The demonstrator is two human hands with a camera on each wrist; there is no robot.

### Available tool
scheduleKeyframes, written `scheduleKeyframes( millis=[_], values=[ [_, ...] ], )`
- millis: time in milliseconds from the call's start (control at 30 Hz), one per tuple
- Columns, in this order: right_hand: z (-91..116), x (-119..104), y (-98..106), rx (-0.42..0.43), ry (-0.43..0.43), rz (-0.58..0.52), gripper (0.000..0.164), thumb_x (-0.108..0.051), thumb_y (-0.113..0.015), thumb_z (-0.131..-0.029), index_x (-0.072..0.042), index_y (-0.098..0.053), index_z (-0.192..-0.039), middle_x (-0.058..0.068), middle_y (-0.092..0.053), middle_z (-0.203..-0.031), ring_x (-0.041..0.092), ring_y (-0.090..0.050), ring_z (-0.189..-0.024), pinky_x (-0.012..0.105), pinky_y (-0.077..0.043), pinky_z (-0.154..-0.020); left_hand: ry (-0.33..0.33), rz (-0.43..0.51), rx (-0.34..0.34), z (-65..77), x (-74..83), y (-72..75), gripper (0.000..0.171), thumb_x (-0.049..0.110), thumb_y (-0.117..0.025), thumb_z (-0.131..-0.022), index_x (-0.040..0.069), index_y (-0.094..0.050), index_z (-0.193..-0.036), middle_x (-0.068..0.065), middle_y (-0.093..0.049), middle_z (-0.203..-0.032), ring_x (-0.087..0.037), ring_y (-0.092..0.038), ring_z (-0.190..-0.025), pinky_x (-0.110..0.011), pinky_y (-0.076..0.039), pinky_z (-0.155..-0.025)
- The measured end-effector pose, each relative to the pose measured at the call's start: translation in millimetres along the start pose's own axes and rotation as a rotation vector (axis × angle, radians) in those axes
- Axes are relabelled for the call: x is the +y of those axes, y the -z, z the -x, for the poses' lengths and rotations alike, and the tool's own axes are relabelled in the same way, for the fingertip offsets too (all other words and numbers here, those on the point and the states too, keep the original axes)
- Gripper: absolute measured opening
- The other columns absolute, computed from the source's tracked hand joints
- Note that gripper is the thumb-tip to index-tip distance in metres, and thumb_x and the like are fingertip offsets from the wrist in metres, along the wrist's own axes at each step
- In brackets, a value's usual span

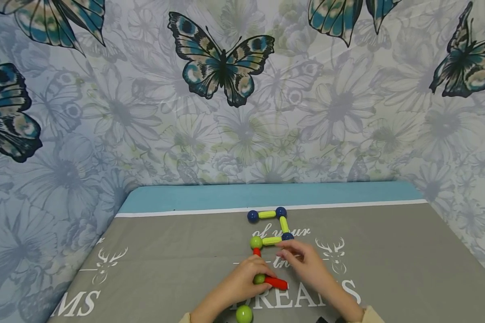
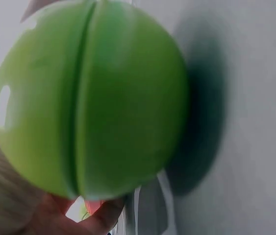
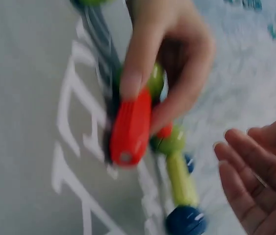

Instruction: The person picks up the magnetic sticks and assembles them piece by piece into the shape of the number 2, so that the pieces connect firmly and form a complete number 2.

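My left hand (image 1: 242, 279) pinches a red magnetic stick (image 1: 276, 283) at its green ball (image 1: 259, 279); in the right wrist view the thumb presses on the red stick (image 3: 132, 129). Beyond it, a short red stick (image 1: 257, 251) leads to another green ball (image 1: 256, 242). From there yellow sticks (image 1: 271, 241) and blue balls (image 1: 280, 212) form a bent chain. My right hand (image 1: 311, 269) hovers by the nearest blue ball (image 1: 287, 236), its fingers loosely bent and holding nothing. A loose-looking green ball (image 1: 244, 314) lies near my left wrist, filling the left wrist view.
A grey cloth (image 1: 178, 251) with white lettering and deer heads covers the table, whose blue back edge (image 1: 210, 196) meets a butterfly-patterned curtain (image 1: 242, 134). Dark objects (image 1: 322, 320) show partly at the bottom edge, beside the right forearm.
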State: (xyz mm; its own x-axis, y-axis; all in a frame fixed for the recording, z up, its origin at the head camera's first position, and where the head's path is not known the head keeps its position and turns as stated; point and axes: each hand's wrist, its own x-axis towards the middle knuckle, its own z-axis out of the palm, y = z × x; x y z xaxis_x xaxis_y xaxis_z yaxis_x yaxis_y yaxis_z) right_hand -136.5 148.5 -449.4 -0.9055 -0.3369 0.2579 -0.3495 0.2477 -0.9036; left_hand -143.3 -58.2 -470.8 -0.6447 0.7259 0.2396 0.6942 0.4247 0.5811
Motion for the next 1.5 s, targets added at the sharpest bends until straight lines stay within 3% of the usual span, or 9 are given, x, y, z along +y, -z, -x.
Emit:
scheduleKeyframes(
  millis=[133, 267, 367, 600, 933, 1133, 1267, 1367, 1500],
  values=[
    [20.3, -21.1, -12.6, -0.1, 0.221, 0.131, 0.016, -0.007, -0.062, -0.091, -0.005, -0.067, -0.106, 0.004, -0.068, -0.094, 0.01, -0.063, -0.079, 0.023, -0.052, -0.063, 0.0, 0.011, 0.012, 1.0, -2.2, -1.1, 0.017, 0.013, -0.076, -0.079, 0.014, -0.073, -0.096, 0.013, -0.062, -0.091, -0.002, -0.05, -0.086, -0.017, -0.042, -0.077],
    [30.2, -25.9, -34.8, -0.418, 0.484, 0.243, 0.024, -0.009, -0.059, -0.093, -0.004, -0.062, -0.117, 0.003, -0.064, -0.11, 0.007, -0.058, -0.099, 0.018, -0.047, -0.079, 0.006, 0.017, 0.014, 1.4, -3.6, -1.3, 0.018, 0.014, -0.075, -0.081, 0.014, -0.073, -0.099, 0.013, -0.061, -0.092, -0.003, -0.051, -0.089, -0.019, -0.042, -0.08],
    [33.3, -21.6, -51.9, -0.568, 0.621, 0.337, 0.03, -0.017, -0.054, -0.096, -0.006, -0.058, -0.124, 0.005, -0.057, -0.123, 0.011, -0.05, -0.115, 0.017, -0.039, -0.092, 0.01, 0.006, 0.003, 1.1, -3.1, -1.5, 0.018, 0.014, -0.073, -0.083, 0.016, -0.074, -0.101, 0.014, -0.06, -0.094, -0.003, -0.051, -0.09, -0.02, -0.042, -0.081],
    [33.5, -16.3, -75.6, -0.495, 0.744, 0.53, 0.028, -0.027, -0.059, -0.092, -0.016, -0.063, -0.118, -0.003, -0.056, -0.111, 0.005, -0.049, -0.098, 0.008, -0.034, -0.085, -0.029, -0.031, 0.031, 1.3, -3.4, -4.7, 0.015, 0.014, -0.073, -0.083, 0.015, -0.074, -0.098, 0.014, -0.06, -0.091, -0.004, -0.049, -0.089, -0.017, -0.04, -0.081],
    [37.8, -16.0, -72.7, -0.545, 0.665, 0.507, 0.021, -0.024, -0.058, -0.091, -0.015, -0.066, -0.109, -0.005, -0.056, -0.101, -0.001, -0.052, -0.093, 0.007, -0.038, -0.078, 0.002, 0.027, 0.055, 1.1, -5.5, -4.6, 0.018, 0.014, -0.073, -0.082, 0.016, -0.074, -0.1, 0.013, -0.059, -0.092, -0.004, -0.05, -0.088, -0.019, -0.042, -0.079],
    [40.0, -14.2, -52.0, -0.531, 0.66, 0.467, 0.017, -0.017, -0.062, -0.089, -0.013, -0.066, -0.104, -0.005, -0.058, -0.099, -0.002, -0.053, -0.092, 0.006, -0.04, -0.075, 0.006, 0.051, 0.093, 1.6, -5.0, -4.2, 0.02, 0.012, -0.073, -0.082, 0.016, -0.073, -0.101, 0.013, -0.06, -0.091, -0.005, -0.05, -0.087, -0.019, -0.042, -0.077],
    [37.3, -16.8, -23.0, -0.461, 0.46, 0.333, 0.028, -0.013, -0.066, -0.087, -0.011, -0.062, -0.115, -0.004, -0.059, -0.108, 0.002, -0.054, -0.094, 0.016, -0.046, -0.076, 0.028, 0.063, 0.107, 2.8, -4.2, -4.6, 0.02, 0.011, -0.074, -0.081, 0.016, -0.072, -0.101, 0.013, -0.059, -0.092, -0.004, -0.051, -0.088, -0.02, -0.044, -0.078],
    [32.8, -13.7, -1.9, -0.315, 0.325, 0.239, 0.035, -0.013, -0.072, -0.083, -0.009, -0.062, -0.116, -0.003, -0.059, -0.107, 0.004, -0.055, -0.084, 0.022, -0.05, -0.069, 0.052, 0.065, 0.111, 4.0, -4.0, -4.8, 0.021, 0.011, -0.074, -0.081, 0.016, -0.072, -0.101, 0.014, -0.059, -0.093, -0.005, -0.051, -0.089, -0.022, -0.045, -0.079],
    [26.9, 1.1, 17.3, -0.157, 0.167, 0.211, 0.034, -0.013, -0.074, -0.08, -0.004, -0.064, -0.112, 0.003, -0.061, -0.102, 0.006, -0.057, -0.076, 0.024, -0.052, -0.062, 0.093, 0.066, 0.116, 3.8, -3.3, -4.2, 0.021, 0.01, -0.074, -0.08, 0.016, -0.073, -0.101, 0.014, -0.06, -0.092, -0.005, -0.051, -0.09, -0.024, -0.045, -0.081]
  ],
)
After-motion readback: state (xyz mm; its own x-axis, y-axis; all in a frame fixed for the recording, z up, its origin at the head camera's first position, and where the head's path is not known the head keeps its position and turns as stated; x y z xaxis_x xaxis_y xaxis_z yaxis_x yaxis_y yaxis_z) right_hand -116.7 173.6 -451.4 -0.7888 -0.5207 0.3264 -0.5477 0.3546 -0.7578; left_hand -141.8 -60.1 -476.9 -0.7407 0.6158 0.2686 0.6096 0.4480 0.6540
